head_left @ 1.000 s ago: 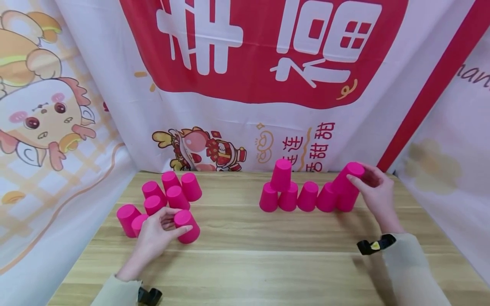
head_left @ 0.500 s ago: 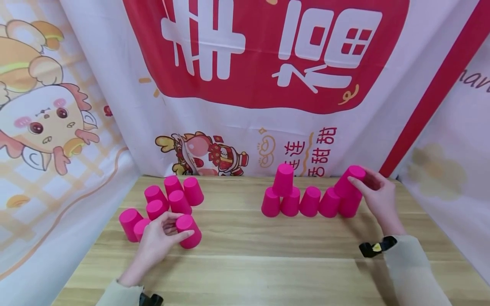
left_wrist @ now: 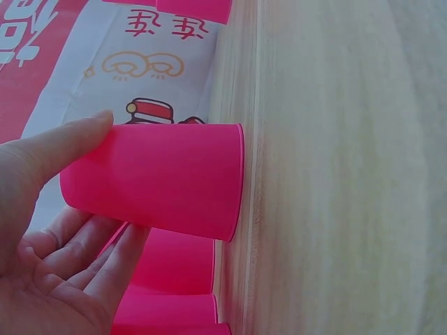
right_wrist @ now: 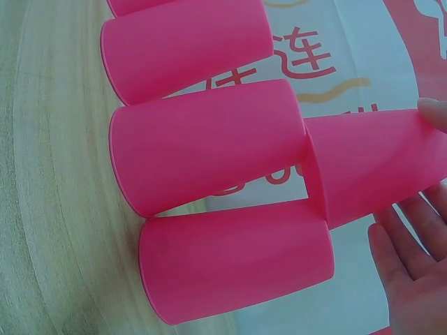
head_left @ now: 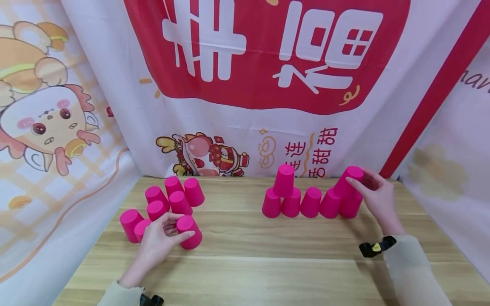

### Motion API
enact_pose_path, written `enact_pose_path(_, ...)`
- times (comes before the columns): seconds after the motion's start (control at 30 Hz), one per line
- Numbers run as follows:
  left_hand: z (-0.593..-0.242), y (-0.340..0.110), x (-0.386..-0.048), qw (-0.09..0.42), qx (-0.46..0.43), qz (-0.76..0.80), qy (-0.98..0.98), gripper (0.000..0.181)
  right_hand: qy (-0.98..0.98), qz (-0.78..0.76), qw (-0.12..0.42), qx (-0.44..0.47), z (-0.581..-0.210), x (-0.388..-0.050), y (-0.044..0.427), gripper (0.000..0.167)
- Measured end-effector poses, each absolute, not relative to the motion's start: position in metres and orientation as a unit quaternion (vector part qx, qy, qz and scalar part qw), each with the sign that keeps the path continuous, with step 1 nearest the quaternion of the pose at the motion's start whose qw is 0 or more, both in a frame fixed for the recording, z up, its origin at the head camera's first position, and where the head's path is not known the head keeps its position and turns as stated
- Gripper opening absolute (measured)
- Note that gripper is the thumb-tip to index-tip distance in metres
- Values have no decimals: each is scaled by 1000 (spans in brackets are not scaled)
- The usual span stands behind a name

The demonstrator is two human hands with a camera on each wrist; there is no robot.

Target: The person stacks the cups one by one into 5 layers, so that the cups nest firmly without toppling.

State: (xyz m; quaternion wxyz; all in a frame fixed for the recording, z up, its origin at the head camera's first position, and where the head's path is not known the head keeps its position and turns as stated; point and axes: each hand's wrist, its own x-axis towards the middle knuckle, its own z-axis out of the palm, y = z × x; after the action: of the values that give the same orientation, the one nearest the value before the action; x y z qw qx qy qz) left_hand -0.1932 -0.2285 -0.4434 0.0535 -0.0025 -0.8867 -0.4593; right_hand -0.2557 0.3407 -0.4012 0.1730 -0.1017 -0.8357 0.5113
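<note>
Pink upper cup (head_left: pixel 346 182): right hand (head_left: pixel 378 195) grasps it, inverted, atop two row-end cups (head_left: pixel 330 205); for stability, centre it squarely across both before releasing. Left hand (head_left: pixel 158 239) grips another inverted cup (head_left: pixel 190 233) beside the left-hand cluster (head_left: pixel 180 204).

curtained booth: printed cloth (head_left: pixel 260 76), wooden tabletop (head_left: pixel 245 276)

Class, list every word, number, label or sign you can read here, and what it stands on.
"幸福": white, sideways, on the red patch.
"连连" and "甜甜": red, sideways, on the white back cloth; the character beneath "甜甜" is partly hidden.
"an": right-hand cloth; neighbouring letters unclear or cut off.
Yellow mark by the right wrist: too small to read.
Pink cups: no text visible.
</note>
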Motion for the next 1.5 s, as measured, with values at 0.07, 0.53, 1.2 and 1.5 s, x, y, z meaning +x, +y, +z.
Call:
enact_pose_path(0.07, -442, -228, -194, 52, -4, -460, -886, 59, -835, 513, 175, -99, -401, -255, 341, 75)
enact_pose_path(0.53, -388, -180, -201, 104, -90, -517, -845, 57, -840, 501, 187, -93, -404, -251, 346, 73)
enact_pose_path(1.2, -315, -56, -244, 126, -269, -562, -772, 52, -858, 477, 179, -69, -405, -251, 349, 75)
enact_pose_path(1.5, -292, -22, -273, 138, -306, -570, -750, 51, -861, 470, 186, -61, -404, -253, 348, 74)
